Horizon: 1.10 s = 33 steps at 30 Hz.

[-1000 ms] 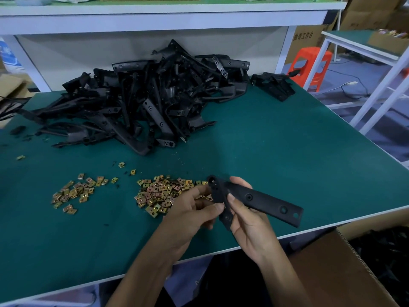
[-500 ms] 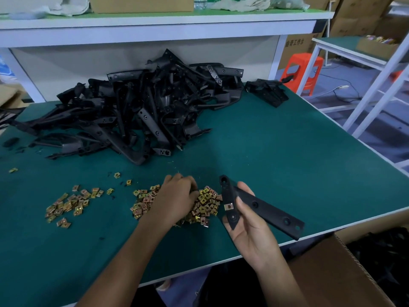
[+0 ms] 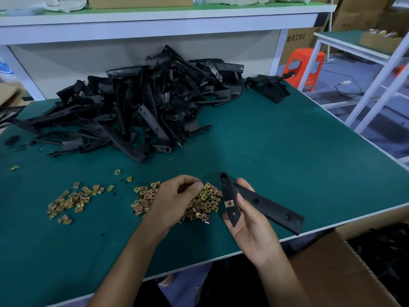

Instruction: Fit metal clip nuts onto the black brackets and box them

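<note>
The right hand grips a flat black bracket, matte, with round holes and 1 brass clip nut fitted, above the table near its front edge; the left hand curls its fingers into the clip nut pile, grasp unclear

You work at a green-topped table with a white edge. Behind it a white shelf runs across, with a pale panel beneath it. To your right an orange stool stands on the bluish-grey floor, beside a second green table on white legs. Cardboard boxes are stacked behind.
</note>
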Tool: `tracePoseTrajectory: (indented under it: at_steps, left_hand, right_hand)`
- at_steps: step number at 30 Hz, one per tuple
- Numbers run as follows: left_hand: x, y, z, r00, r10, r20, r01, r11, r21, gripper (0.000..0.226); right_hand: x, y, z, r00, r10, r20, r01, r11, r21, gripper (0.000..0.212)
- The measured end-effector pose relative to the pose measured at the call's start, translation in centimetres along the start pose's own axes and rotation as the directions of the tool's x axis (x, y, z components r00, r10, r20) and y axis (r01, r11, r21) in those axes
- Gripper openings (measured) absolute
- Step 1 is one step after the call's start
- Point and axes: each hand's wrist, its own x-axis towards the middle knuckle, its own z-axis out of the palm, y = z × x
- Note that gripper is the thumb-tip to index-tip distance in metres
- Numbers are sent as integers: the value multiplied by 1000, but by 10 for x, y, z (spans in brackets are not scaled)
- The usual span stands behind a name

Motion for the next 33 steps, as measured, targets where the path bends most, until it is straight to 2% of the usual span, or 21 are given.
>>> tracePoseTrajectory:
  at_steps: [4, 10, 15, 20, 22, 25, 33]
  left_hand:
    - [-2, -5, -3, 998, -52, -31, 50, 996, -80, 18]
    - [-2, -9, -5, 991, -96, -92, 86, 991, -100, 9]
    - [-1, -10, -13, 984, -37, -174, 42, 999, 21, 18]
    - [-5, -8, -18, 993, -37, -112, 46, 996, 74, 16]
    - [-8, -9, -19, 992, -106, -72, 109, 994, 31, 23]
    - [-11, -8, -20, 983, -185, 1, 183, 971, -151, 23]
    - [-29, 5, 4, 978, -172, 119, 207, 872, -443, 14]
  right_hand:
    - [-1, 0, 0, 1000, 4, -11, -4, 1000, -9, 33]
    - [-2, 0, 0, 1000, 5, -13, -5, 1000, -6, 32]
    - [-2, 0, 1, 1000, 1, -16, -1, 1000, -13, 32]
    - [-2, -1, 1, 1000, 0, -12, -1, 1000, -27, 31]
    - [-3, -1, 1, 1000, 2, -11, -3, 1000, -22, 31]
    - [-3, -1, 2, 1000, 1, -9, -2, 1000, -25, 32]
    - [-3, 0, 3, 1000, 2, -3, -2, 1000, -23, 31]
